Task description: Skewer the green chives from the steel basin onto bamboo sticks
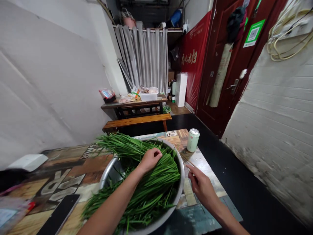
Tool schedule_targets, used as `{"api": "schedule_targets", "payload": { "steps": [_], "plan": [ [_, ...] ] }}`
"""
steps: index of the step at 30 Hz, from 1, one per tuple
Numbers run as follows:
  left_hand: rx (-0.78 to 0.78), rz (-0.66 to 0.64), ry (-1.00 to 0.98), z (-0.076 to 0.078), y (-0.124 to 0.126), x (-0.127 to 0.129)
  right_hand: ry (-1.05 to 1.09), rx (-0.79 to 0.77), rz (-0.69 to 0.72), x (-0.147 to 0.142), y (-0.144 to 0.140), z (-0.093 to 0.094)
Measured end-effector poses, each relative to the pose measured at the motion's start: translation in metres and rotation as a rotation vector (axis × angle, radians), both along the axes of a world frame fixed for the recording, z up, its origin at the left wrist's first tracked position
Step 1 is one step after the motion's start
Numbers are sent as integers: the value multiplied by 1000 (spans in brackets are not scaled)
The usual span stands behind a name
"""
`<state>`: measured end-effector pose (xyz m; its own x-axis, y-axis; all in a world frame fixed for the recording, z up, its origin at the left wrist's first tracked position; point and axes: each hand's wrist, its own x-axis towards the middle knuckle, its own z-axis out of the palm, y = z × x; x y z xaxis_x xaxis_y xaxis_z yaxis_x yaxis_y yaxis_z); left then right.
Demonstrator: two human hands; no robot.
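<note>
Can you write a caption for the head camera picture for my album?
Left hand rests on green chives heaped in a metal basin, right hand beside its rim, a can behind.

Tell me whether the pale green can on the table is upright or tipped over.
Upright: the pale green drink can stands on its base on the patterned wooden table, silver top facing up.

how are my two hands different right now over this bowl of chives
The left hand rests on the chives inside the metal bowl, fingers curled into the leaves; the right hand hovers outside the rim, above the table. The left grasps greens; the right pinches a thin strand or nothing clear. Both are bare.
</note>
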<state>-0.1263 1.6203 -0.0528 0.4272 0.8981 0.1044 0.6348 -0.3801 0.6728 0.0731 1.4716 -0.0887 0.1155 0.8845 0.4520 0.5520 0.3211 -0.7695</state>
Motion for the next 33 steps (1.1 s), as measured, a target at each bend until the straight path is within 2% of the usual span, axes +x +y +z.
{"api": "schedule_targets", "payload": {
  "steps": [2, 4, 10, 13, 15, 18, 21, 23, 25, 28, 31, 33],
  "plan": [
    [-103, 8, -251, 5, -6, 1, -11, 2, 44, -6, 0, 3],
    [-203, 52, -393, 6, -13, 3, 1, -29, 89, -13, -3, 7],
    [-222, 167, -451, -7, -21, 11, -20, -141, 80, -20, -8, 5],
    [-196, 181, -448, -3, -21, 14, -45, -165, 53, -19, -8, 0],
    [-142, 98, -327, 9, -19, 13, -52, -179, 46, -17, -8, -3],
    [-45, -84, 47, 36, -9, 1, -106, -211, 38, -14, -7, -6],
    [69, -2, 398, 60, 2, -29, -133, -229, 37, -6, -4, -7],
    [39, 61, 581, 67, 5, -55, -125, -246, 29, 1, -1, -8],
    [-72, 71, 686, 62, 4, -79, -131, -270, 15, 8, 1, -10],
    [-143, 88, 654, 39, -4, -100, -156, -292, -13, 15, 3, -14],
    [-137, 148, 589, 12, -11, -103, -140, -260, -28, 14, 7, -22],
    [-143, 171, 555, 1, -13, -100, -109, -229, -6, 13, 12, -28]
  ]
}}
